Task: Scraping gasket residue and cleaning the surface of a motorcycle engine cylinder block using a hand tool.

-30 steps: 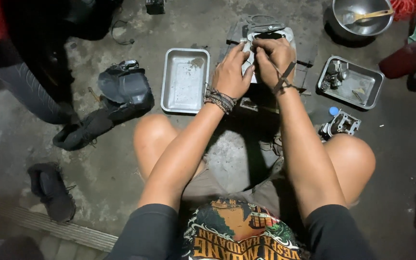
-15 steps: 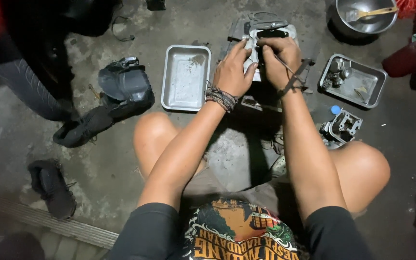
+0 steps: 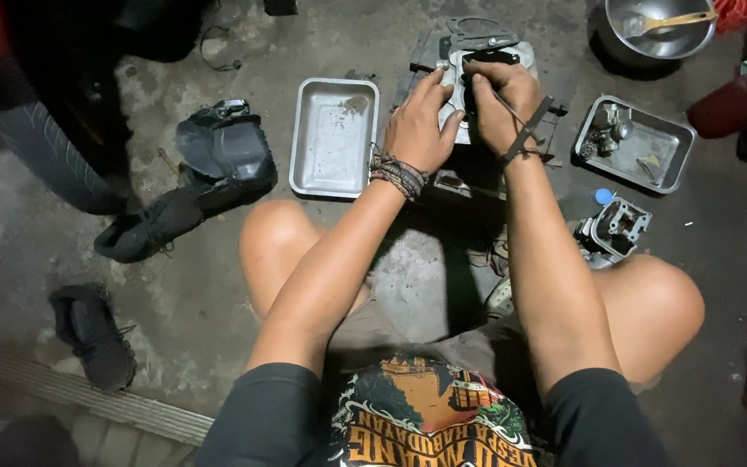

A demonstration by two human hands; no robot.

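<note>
A light grey metal engine part (image 3: 458,62) lies on the concrete floor in front of me, with a thin dark gasket (image 3: 477,35) just beyond it. My left hand (image 3: 418,125), with a braided band at the wrist, rests flat on the part's left side and steadies it. My right hand (image 3: 499,102) is curled over the part's top and grips a small dark tool; its tip is hidden under my fingers.
An empty steel tray (image 3: 334,134) lies to the left, and another tray (image 3: 637,143) holding small parts is on the right. A metal casing (image 3: 614,232) sits by my right knee. A steel bowl (image 3: 660,26) with a brush, black rags (image 3: 218,160) and a tyre (image 3: 54,147) surround me.
Both hands stay on the engine part with small shifts of the fingers. The view has drifted slightly, so the part sits a little higher in frame.
</note>
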